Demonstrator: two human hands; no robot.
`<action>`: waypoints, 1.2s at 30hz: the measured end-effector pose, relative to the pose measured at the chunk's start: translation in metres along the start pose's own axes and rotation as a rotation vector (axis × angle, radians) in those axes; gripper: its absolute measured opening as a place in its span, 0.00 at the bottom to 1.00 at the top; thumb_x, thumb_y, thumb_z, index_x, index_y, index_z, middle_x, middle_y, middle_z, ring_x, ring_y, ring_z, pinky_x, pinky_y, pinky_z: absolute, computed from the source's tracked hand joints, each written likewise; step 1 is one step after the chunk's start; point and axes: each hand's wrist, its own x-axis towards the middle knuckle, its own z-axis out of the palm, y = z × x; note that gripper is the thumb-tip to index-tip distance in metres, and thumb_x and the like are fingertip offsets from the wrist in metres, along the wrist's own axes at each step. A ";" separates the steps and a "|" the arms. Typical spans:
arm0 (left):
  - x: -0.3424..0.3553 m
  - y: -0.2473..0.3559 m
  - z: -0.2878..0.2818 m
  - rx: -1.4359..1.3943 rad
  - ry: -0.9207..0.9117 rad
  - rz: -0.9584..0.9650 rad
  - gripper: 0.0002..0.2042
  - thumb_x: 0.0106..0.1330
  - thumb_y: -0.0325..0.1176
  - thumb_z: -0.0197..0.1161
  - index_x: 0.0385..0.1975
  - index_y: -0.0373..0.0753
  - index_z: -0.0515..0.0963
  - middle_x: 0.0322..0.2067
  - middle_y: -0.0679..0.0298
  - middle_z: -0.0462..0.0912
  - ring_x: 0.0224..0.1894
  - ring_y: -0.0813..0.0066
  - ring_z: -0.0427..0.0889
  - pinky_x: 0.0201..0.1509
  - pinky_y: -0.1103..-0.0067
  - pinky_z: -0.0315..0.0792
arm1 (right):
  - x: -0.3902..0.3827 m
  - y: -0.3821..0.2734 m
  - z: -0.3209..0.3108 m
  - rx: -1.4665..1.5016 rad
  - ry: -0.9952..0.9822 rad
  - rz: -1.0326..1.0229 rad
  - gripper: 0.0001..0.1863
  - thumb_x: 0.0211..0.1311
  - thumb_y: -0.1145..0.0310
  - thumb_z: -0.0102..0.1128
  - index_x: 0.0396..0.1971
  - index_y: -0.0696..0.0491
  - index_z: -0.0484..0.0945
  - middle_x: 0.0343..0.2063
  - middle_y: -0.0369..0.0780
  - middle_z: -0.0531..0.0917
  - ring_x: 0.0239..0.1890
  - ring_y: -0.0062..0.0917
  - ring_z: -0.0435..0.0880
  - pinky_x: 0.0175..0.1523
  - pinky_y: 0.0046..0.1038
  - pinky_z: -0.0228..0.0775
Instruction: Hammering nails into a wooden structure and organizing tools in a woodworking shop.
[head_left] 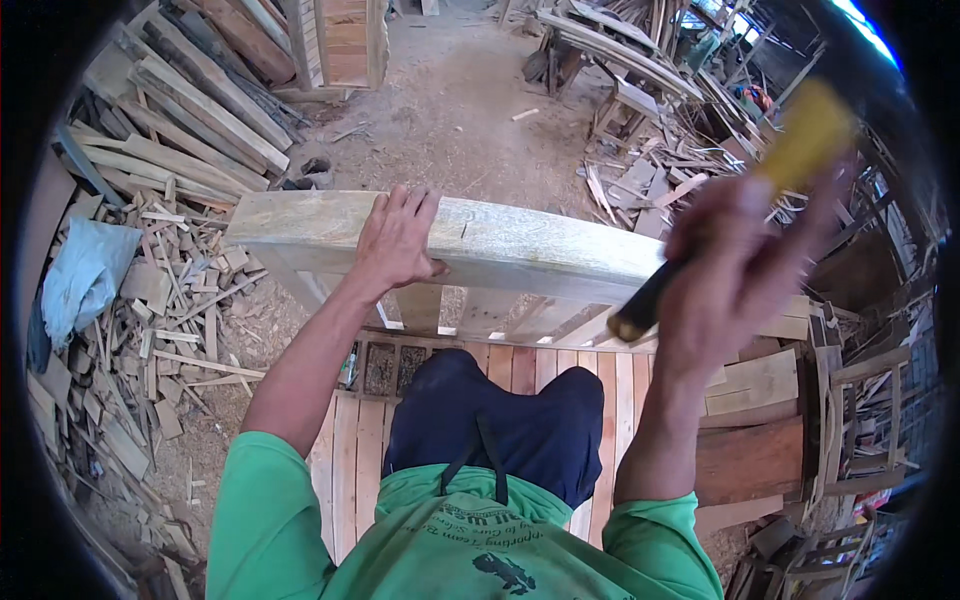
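Note:
My left hand [398,235] grips the top rail [540,235] of a pale wooden slatted frame, fingers over the top and thumb on the near face. Raised at the right, my right hand [725,260] is closed around a motion-blurred tool [640,305] with a black handle and a yellow upper part, probably a hammer; its exact shape is unclear. Below the frame, a compartmented wooden box [360,365] holds small bits, perhaps nails, on a planked surface [345,450] beside my knees.
Stacked timber [200,110] and offcuts [170,340] with a pale plastic bag [90,275] line the left. A wooden cabinet [345,50] stands at the back. Scrap wood [640,190] and a trestle [625,105] are at the back right. Boards [745,450] and more wooden frames [870,420] lie right.

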 end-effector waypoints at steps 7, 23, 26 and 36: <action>0.001 -0.002 0.008 -0.018 0.037 0.071 0.52 0.35 0.49 0.83 0.65 0.35 0.67 0.61 0.53 0.72 0.62 0.51 0.68 0.68 0.58 0.63 | -0.097 0.072 0.026 -0.356 -0.558 0.250 0.35 0.69 0.73 0.54 0.75 0.43 0.59 0.34 0.57 0.84 0.27 0.50 0.84 0.35 0.45 0.74; 0.009 -0.010 0.017 0.044 0.159 0.090 0.51 0.35 0.49 0.82 0.64 0.35 0.68 0.58 0.55 0.73 0.59 0.53 0.69 0.65 0.61 0.65 | -0.092 0.080 0.030 -0.284 -0.604 0.264 0.35 0.71 0.74 0.50 0.76 0.44 0.55 0.27 0.57 0.82 0.28 0.50 0.84 0.37 0.50 0.74; -0.006 -0.012 0.010 0.031 0.037 0.038 0.51 0.34 0.49 0.82 0.63 0.34 0.68 0.57 0.55 0.74 0.59 0.53 0.70 0.63 0.61 0.65 | -0.063 0.023 0.014 -0.025 -0.317 0.257 0.31 0.76 0.71 0.48 0.76 0.47 0.54 0.21 0.40 0.77 0.20 0.23 0.73 0.27 0.29 0.67; -0.003 -0.004 0.018 0.000 0.031 0.046 0.53 0.36 0.50 0.82 0.66 0.35 0.65 0.58 0.53 0.72 0.61 0.51 0.68 0.67 0.59 0.62 | -0.117 0.102 0.029 -0.250 -0.557 0.297 0.36 0.69 0.73 0.53 0.76 0.46 0.55 0.33 0.60 0.83 0.34 0.58 0.83 0.40 0.53 0.72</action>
